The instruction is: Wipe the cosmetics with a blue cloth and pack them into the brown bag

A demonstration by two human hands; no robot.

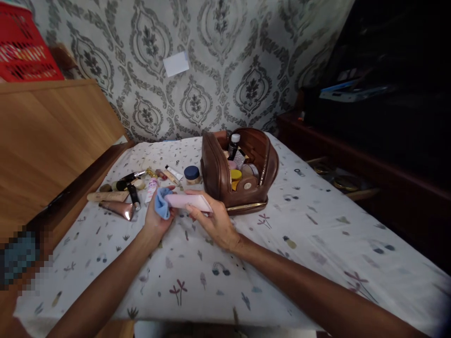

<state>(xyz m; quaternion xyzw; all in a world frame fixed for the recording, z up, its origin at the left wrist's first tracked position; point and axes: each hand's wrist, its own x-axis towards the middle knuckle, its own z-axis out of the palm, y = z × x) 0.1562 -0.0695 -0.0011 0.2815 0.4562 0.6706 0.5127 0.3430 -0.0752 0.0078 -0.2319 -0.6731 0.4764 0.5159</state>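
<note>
My right hand (215,220) is closed round a pale pink tube (188,202), held flat just above the printed bedsheet (317,234). Against the tube's left end my left hand (157,217) pinches a small blue cloth (162,203). Both hands hover right in front of an open brown leather toiletry bag (218,173), which holds a dark bottle with a white cap (233,145), a yellow jar (236,175) and other small items.
Several cosmetics lie on the sheet to the left: a rose-gold tube (116,208), a black tube (134,195), a navy-lidded jar (192,173), small tubes. A wooden headboard (45,141) stands left, a dark wooden cabinet (369,164) right, a red crate (24,51) top left.
</note>
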